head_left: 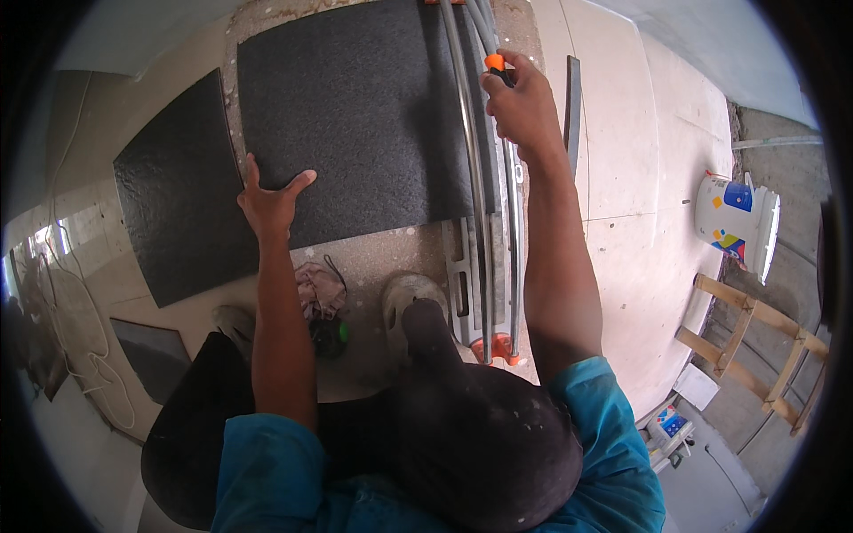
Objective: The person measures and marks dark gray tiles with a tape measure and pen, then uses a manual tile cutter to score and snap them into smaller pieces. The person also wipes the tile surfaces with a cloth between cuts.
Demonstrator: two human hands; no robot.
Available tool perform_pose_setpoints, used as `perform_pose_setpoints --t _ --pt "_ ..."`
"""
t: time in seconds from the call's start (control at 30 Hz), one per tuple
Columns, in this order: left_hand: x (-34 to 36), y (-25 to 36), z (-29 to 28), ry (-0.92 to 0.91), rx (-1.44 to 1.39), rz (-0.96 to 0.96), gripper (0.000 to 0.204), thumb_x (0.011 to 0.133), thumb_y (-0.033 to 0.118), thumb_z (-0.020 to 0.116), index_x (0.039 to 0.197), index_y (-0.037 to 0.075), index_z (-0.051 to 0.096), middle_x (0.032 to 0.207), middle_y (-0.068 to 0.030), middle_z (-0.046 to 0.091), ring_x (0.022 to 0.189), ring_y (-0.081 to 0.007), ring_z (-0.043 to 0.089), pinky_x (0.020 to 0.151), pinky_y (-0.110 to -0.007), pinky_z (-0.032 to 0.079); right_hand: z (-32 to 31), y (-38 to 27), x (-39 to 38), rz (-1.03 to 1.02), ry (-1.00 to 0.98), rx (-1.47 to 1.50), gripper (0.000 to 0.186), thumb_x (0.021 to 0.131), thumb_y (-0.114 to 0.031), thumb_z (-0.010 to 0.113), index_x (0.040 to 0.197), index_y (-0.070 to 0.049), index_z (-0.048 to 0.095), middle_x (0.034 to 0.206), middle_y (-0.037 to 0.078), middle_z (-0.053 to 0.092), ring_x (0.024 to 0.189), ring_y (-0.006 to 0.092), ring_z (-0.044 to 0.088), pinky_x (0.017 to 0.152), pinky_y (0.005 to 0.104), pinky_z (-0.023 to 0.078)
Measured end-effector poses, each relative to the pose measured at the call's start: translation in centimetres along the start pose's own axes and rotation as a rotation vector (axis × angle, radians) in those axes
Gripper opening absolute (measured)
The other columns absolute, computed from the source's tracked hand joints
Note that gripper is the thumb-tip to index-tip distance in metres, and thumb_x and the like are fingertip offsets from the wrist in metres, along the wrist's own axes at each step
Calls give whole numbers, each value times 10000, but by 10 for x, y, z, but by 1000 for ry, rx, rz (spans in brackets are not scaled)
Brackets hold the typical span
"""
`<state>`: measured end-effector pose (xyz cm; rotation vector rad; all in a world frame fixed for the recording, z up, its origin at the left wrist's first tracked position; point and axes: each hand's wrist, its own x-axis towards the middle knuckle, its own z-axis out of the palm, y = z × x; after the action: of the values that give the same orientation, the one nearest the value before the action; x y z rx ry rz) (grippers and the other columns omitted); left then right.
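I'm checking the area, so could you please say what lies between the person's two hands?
In the head view, a large dark tile and a metal rail lie between the left hand and the right hand.

I'm looking down at a pale tiled floor point(617, 258), with a whitish wall point(755, 58) rising past its far right corner. Along its right edge I'm seeing a white bucket point(721, 210) and a wooden ladder-like frame point(755, 311); bright patches point(43, 238) are glinting near its left edge.

The left hand point(268, 204) is splayed, the right hand point(526, 105) curled.
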<state>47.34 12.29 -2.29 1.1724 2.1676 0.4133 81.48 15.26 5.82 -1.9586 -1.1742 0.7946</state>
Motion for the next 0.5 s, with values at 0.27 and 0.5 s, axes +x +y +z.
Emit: perform_pose_setpoints --t 0.27,0.5 --pt "-2 3 -2 -11 -24 -11 1222 547 433 940 1543 110 309 1486 -249 395 1354 -411 440 1107 -512 420 6 6 -3 19 30 -28 483 853 -199 620 1285 13 576 1143 278 661 1115 399 633 965 432 486" --pt "-4 6 -2 -12 -30 -15 1209 553 417 936 1543 111 313 1482 -257 399 1347 -410 448 1100 -510 422 12 13 -6 46 35 -48 486 857 -203 606 1289 16 562 1169 290 645 1132 415 619 970 447 483"
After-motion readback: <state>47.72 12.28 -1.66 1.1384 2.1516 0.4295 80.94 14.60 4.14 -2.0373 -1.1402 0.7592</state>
